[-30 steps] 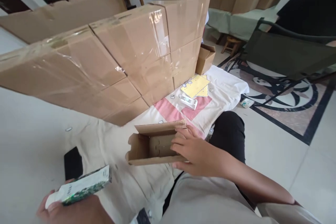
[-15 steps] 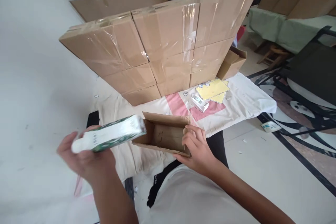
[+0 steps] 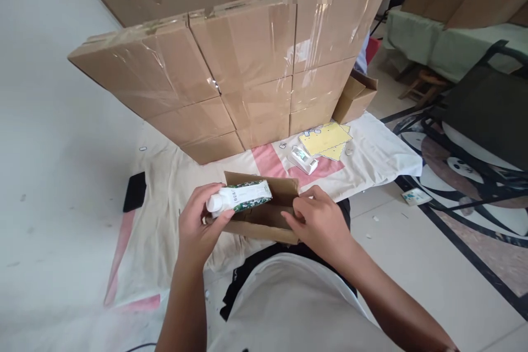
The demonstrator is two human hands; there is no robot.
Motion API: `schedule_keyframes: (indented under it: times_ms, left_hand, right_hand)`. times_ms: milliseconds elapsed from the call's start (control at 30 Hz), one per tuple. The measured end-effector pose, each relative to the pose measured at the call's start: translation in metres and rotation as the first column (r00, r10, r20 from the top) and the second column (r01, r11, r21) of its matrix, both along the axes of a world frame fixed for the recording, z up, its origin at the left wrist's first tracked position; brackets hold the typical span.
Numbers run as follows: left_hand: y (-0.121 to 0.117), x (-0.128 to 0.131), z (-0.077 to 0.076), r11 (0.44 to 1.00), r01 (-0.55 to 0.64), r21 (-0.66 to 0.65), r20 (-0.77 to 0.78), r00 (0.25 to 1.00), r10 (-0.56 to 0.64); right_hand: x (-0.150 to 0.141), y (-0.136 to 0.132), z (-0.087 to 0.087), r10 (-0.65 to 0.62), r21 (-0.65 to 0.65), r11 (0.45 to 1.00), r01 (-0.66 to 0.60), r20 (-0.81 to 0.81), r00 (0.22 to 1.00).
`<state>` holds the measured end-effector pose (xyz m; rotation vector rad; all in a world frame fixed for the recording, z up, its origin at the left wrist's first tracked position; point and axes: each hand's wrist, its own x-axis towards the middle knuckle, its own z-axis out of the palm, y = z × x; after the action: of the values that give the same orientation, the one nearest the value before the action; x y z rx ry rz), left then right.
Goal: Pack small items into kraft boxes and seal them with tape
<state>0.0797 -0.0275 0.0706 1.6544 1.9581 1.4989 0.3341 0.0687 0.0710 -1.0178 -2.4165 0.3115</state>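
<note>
My left hand [image 3: 204, 214] is closed around the cap end of a white and green drink carton [image 3: 249, 195] with a white screw cap. The carton lies slanted over the opening of a small cardboard box [image 3: 262, 231], its far end just inside the rim. My right hand [image 3: 319, 220] pinches the box's right end, thumb at the inner side and fingers curled at the edge. The box stands open-topped at the table's near edge, its back flap upright. Part of its inside is hidden by the carton.
A wall of taped cardboard boxes [image 3: 247, 60] stands across the table behind the small box. Yellow sheets [image 3: 325, 140] and a white tape-like dispenser [image 3: 304, 160] lie at its foot. A black phone-like slab [image 3: 135, 192] rests left. A person is behind the boxes.
My left hand has brought the carton rightward from beside the box to over its opening. My right hand has stayed at the box's right end, with its fingers shifted.
</note>
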Motion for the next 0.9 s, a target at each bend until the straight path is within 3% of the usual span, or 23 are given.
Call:
schedule_keyframes:
  times_ms: [67, 133, 267, 400, 567, 667, 733, 800, 833, 900]
  left_hand:
    - [-0.001, 0.004, -0.002, 1.0, 0.008, -0.017, -0.006, 1.0, -0.008]
    - [-0.002, 0.009, -0.004, 0.999, 0.01, -0.031, -0.006, 1.0, -0.01]
    - [-0.008, 0.02, -0.009, 0.996, 0.009, -0.084, 0.0, 1.0, -0.01]
    - [-0.016, 0.033, -0.015, 0.996, -0.083, -0.046, 0.081, 0.993, 0.086]
    - [-0.027, 0.048, -0.022, 0.978, -0.209, -0.015, 0.096, 0.973, 0.209]
    - [-0.035, 0.049, -0.03, 0.967, -0.223, 0.12, 0.188, 0.962, 0.199]
    - [-0.041, 0.047, -0.036, 0.954, -0.194, 0.231, 0.203, 0.968, 0.148]
    - [-0.048, 0.043, -0.043, 0.957, -0.149, 0.25, 0.128, 0.984, 0.12]
    - [-0.051, 0.042, -0.046, 0.965, -0.136, 0.225, 0.085, 0.989, 0.119]
    - [-0.056, 0.039, -0.053, 0.978, -0.122, 0.171, 0.048, 0.992, 0.116]
  right_hand:
    - [-0.002, 0.007, 0.022, 0.02, 0.003, 1.0, -0.022, 0.275, 0.961]
    - [-0.008, 0.011, 0.041, 0.052, -0.039, 0.998, -0.038, 0.447, 0.893]
    - [-0.033, 0.008, 0.055, 0.197, -0.12, 0.98, -0.157, 0.5, 0.843]
    - [-0.061, -0.007, 0.042, 0.281, -0.036, 0.952, -0.304, 0.493, 0.823]
    - [-0.081, -0.013, 0.031, 0.327, -0.143, 0.945, -0.294, 0.439, 0.837]
    - [-0.084, -0.003, 0.034, 0.414, -0.33, 0.893, -0.305, 0.34, 0.844]
    - [-0.087, 0.007, 0.031, 0.466, -0.533, 0.804, -0.264, 0.288, 0.837]
    - [-0.089, 0.017, 0.02, 0.498, -0.649, 0.732, -0.208, 0.3, 0.814]
    - [-0.091, 0.02, 0.011, 0.507, -0.654, 0.732, -0.192, 0.334, 0.795]
    - [-0.093, 0.024, -0.011, 0.495, -0.593, 0.785, -0.179, 0.428, 0.756]
